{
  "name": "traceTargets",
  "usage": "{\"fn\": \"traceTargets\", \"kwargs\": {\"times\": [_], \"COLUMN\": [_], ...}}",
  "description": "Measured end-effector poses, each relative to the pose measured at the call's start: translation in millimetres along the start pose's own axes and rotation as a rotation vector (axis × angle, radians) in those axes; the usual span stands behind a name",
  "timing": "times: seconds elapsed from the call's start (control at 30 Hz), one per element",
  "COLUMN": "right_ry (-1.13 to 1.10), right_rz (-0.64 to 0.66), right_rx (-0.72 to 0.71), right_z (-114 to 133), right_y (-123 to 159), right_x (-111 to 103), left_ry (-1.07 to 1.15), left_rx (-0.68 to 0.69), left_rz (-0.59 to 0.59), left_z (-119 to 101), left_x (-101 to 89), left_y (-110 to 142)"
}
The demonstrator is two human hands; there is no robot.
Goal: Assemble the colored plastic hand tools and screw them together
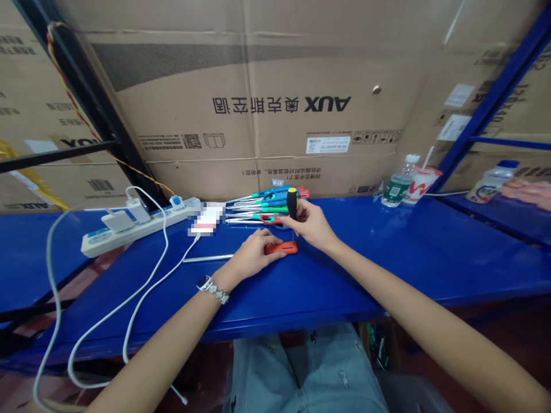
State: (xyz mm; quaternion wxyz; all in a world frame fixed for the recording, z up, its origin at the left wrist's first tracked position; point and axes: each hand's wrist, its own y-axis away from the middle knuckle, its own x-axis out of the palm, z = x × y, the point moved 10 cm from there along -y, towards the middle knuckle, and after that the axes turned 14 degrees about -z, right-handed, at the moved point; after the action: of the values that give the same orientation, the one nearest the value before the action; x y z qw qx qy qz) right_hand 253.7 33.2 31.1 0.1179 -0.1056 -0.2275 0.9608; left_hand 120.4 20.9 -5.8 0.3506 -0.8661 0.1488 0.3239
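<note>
My left hand (pixel 253 255) lies over a long red lighter body (pixel 284 248) on the blue metal bench (pixel 387 252), fingers curled on it, pinning it down. My right hand (pixel 310 223) grips a screwdriver with a black and yellow handle (pixel 293 202), held upright with its thin shaft pointing down onto the red lighter's right end. Just behind lies a row of several long lighters (pixel 267 205) with blue, green and red handles and metal tubes. A bare metal tube (pixel 209 258) lies left of my left hand.
A white power strip (pixel 129 226) with plugged chargers and white cables (pixel 142 292) sits at the left. A water bottle (pixel 398 182) and a paper cup (pixel 419 183) stand at the back right. Cardboard boxes (pixel 279 103) wall the back. Another bottle (pixel 491 180) rests on the right shelf.
</note>
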Motion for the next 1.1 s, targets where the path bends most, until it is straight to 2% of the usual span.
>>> {"fn": "traceTargets", "kwargs": {"times": [0.1,0.23,0.3,0.47,0.63,0.7,0.8,0.87,0.97,1.1], "right_ry": [-0.069,-0.119,-0.109,-0.095,-0.104,-0.131,-0.161,-0.145,-0.103,-0.064], "right_rz": [-0.028,0.196,0.249,0.051,-0.009,0.031,0.171,0.202,0.085,-0.108], "right_rx": [0.079,0.101,0.089,0.013,0.092,0.108,0.106,0.073,0.014,0.017], "right_z": [-2.7,5.6,7.4,8.8,3.3,4.3,7.6,9.3,9.4,5.8], "right_y": [2.7,9.5,10.0,4.1,8.9,9.8,12.6,13.2,9.5,3.9], "right_x": [-2.4,3.0,1.4,-12.9,-9.0,-7.0,0.6,3.0,-0.6,-11.6], "left_ry": [-0.019,-0.024,-0.018,-0.027,-0.037,-0.037,-0.028,-0.028,-0.034,-0.060], "left_rx": [0.005,0.000,-0.002,-0.010,-0.009,-0.012,-0.009,-0.005,-0.007,0.000], "left_rz": [0.004,0.012,0.011,0.012,0.019,0.014,0.013,0.008,0.001,0.009], "left_z": [-0.9,-0.8,-0.3,0.8,-1.1,-0.8,-0.1,0.4,0.9,0.2], "left_x": [-0.4,0.0,0.3,0.5,-0.2,-0.5,0.2,0.3,-0.4,-0.5], "left_y": [0.0,0.3,0.6,0.8,0.1,0.1,0.6,1.0,1.5,1.9]}}
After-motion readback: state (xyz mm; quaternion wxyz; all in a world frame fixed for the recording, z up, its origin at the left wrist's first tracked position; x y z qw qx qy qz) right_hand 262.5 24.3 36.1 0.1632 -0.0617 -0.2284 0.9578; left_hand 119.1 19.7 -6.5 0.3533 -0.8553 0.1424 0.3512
